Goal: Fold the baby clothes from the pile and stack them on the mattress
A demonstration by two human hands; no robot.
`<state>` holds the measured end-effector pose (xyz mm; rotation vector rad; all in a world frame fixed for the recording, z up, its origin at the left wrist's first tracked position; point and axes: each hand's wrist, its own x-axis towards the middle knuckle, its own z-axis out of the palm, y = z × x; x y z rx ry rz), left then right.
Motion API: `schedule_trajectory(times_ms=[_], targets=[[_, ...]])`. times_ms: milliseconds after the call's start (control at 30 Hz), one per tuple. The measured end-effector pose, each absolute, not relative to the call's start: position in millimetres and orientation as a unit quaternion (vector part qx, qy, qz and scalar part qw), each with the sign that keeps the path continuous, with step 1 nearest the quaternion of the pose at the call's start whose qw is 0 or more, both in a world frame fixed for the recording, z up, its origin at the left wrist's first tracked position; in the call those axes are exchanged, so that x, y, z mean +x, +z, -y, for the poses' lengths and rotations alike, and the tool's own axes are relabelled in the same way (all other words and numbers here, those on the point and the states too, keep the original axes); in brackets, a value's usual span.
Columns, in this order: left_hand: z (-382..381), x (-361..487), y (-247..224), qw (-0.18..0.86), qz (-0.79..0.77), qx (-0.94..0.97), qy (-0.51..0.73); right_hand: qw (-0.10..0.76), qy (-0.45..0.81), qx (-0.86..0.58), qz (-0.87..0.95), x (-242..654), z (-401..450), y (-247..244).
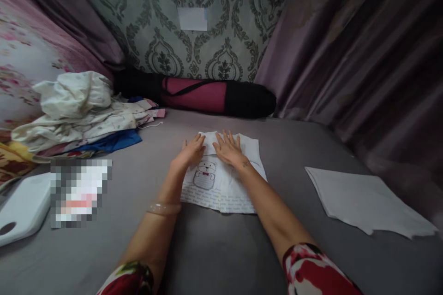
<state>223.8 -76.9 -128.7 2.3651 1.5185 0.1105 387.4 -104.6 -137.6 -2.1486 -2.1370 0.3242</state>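
Observation:
A white cloth garment [207, 196] with a printed bear and rows of small lettering lies spread on the grey sheet in front of me. My left hand [193, 150] rests on its upper left edge, fingers stretched out. Flat on the upper middle of the cloth lies my right hand [229, 149], its fingers spread. Neither hand grips anything. Under the hands, part of the cloth's top section is hidden, and it looks folded over there.
Crumpled clothes [79, 115] are heaped at the left. Below them lie a white case-like object [24, 207] and a blurred-out item [81, 193]. A folded white cloth [367, 200] lies at right. A black and maroon bag [194, 95] runs along the wall.

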Motion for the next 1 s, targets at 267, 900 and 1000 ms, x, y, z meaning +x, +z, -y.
schedule_trajectory(times_ms=[267,900,1000], targets=[[67,201,-126,0.184,-0.568,0.800,0.063,0.034,0.107,-0.692,0.713,383,102,-155],[53,175,-141,0.195,-0.595,0.769,0.134,0.051,0.053,-0.652,0.755,334,66,-149],[50,175,-145,0.195,-0.598,0.765,0.140,0.087,0.048,-0.632,0.769,316,58,-151]])
